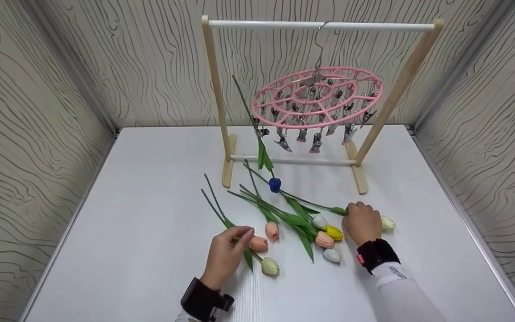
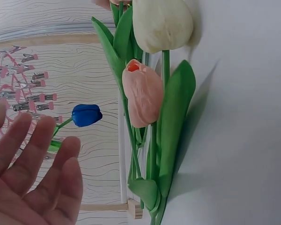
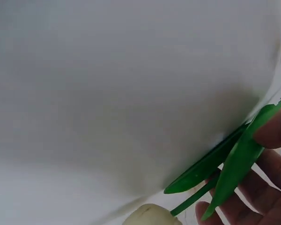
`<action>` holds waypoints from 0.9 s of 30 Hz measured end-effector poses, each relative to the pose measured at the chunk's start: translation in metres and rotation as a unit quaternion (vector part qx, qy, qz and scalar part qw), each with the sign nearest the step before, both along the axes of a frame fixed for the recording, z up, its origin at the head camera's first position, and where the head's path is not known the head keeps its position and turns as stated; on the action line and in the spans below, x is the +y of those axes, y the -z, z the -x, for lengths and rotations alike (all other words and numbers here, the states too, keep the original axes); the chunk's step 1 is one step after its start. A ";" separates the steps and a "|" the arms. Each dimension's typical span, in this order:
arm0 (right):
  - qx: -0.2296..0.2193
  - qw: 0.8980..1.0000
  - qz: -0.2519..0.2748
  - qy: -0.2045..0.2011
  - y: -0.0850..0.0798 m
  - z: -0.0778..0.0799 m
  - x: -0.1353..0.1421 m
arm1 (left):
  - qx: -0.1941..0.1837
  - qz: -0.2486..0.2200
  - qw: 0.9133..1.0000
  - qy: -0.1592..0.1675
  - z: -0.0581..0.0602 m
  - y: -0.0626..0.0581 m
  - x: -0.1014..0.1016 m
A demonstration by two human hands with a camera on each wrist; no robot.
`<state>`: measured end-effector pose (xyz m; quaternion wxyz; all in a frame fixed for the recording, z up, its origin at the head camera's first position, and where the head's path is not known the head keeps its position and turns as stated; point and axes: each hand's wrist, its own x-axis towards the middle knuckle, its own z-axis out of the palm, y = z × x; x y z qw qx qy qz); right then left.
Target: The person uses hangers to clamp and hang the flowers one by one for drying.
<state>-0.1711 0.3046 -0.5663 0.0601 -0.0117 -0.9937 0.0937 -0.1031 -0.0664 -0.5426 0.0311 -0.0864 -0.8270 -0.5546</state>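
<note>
At the right, my right hand (image 1: 362, 223) grips a white tulip (image 1: 388, 224) by its stem and leaves. In the right wrist view the thumb (image 3: 274, 131) lies on a green leaf (image 3: 239, 161), with fingers behind the stem. My left hand (image 1: 226, 257) holds nothing; its fingers are loosely bent close above a pink tulip (image 1: 259, 244). Beside that one lies a cream tulip (image 1: 270, 266). Several more tulips lie in the middle, among them a yellow one (image 1: 334, 232) and another pink one (image 1: 324, 239).
A pink round clip hanger (image 1: 318, 112) hangs by its hook from the white bar (image 1: 275, 24) of a wooden stand (image 1: 216, 89). A blue tulip (image 1: 275, 184) hangs head down from a clip at its left edge. Patterned walls (image 1: 159, 58) border the white table (image 1: 150, 201).
</note>
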 end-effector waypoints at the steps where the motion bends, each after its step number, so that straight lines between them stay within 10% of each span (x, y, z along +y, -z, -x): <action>1: -0.007 1.000 0.004 0.001 -0.001 -0.002 0.003 | 0.000 -0.003 1.000 0.001 0.000 0.000 0.000; 12: 0.006 0.994 0.108 0.031 -0.019 -0.051 0.031 | 0.014 -0.029 0.999 0.026 0.002 -0.007 0.006; 27: 0.122 0.977 0.176 -0.004 -0.073 -0.109 -0.006 | 0.034 -0.041 0.997 0.064 0.001 -0.027 0.023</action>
